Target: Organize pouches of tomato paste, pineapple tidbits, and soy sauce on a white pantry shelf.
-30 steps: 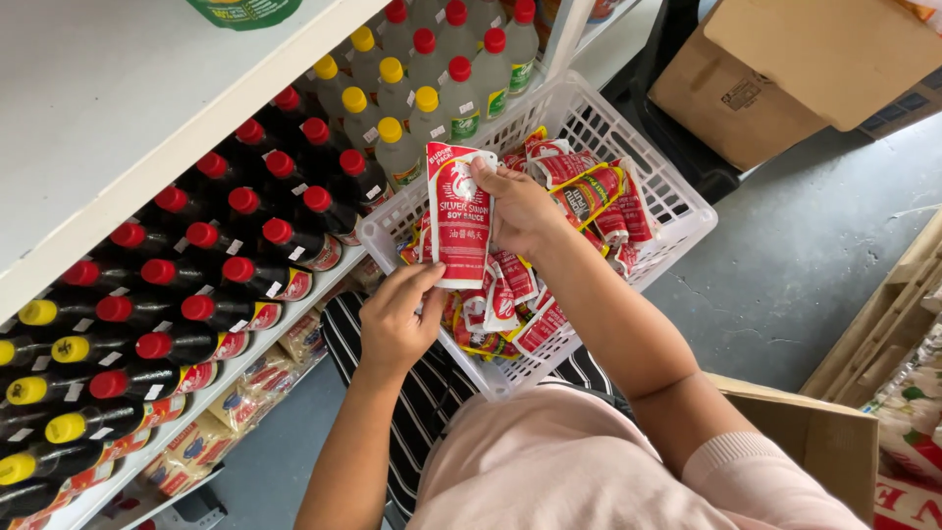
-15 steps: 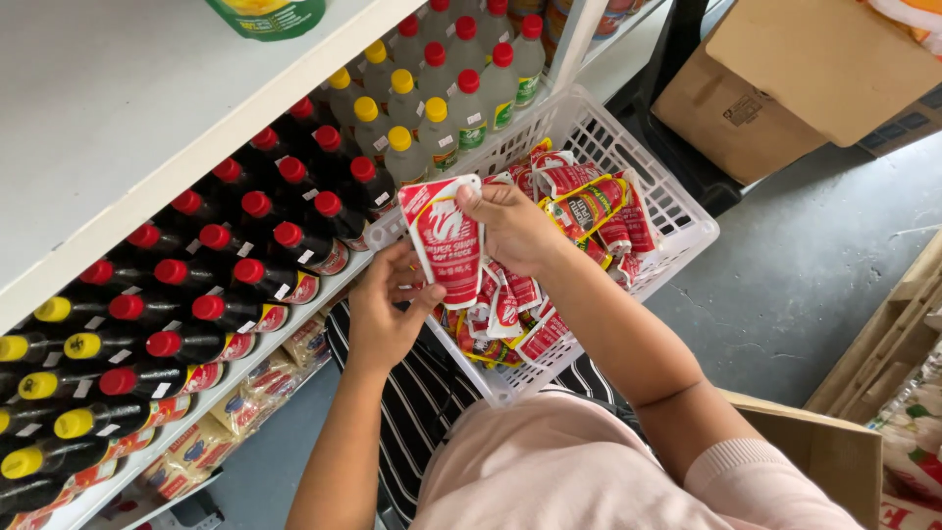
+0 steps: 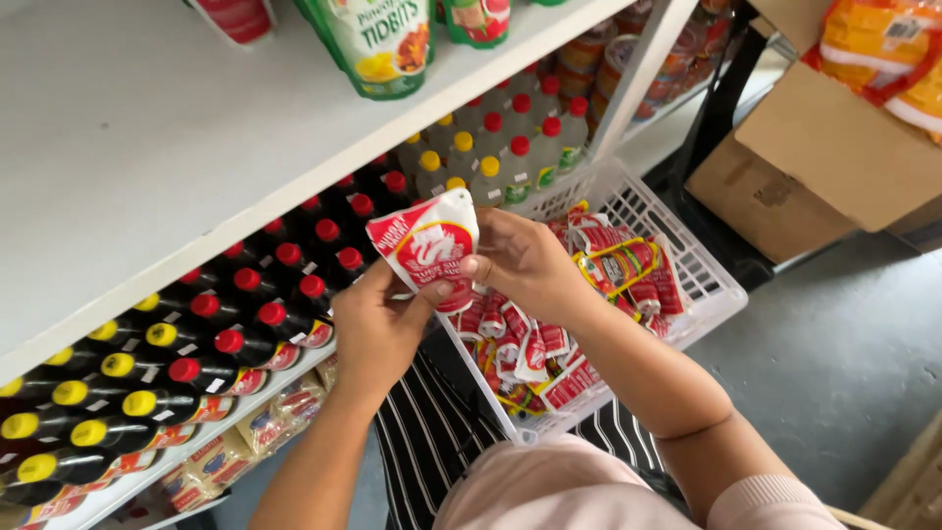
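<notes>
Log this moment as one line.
left hand: on pouch | right hand: on red-and-white pouch | over white basket | beside bottle shelf

The red and white sauce pouch (image 3: 425,247) has travelled from above the middle of the white plastic basket (image 3: 702,265) out past its left rim, and now sits in front of the shelf edge by the red-capped dark bottles (image 3: 294,294). The left hand (image 3: 378,329), which a second ago hung open below the pouch without touching it, has come up and now grips its lower edge with thumb and fingers. The right hand (image 3: 525,260) has swung left with the pouch, which has tipped from upright to slanted.
</notes>
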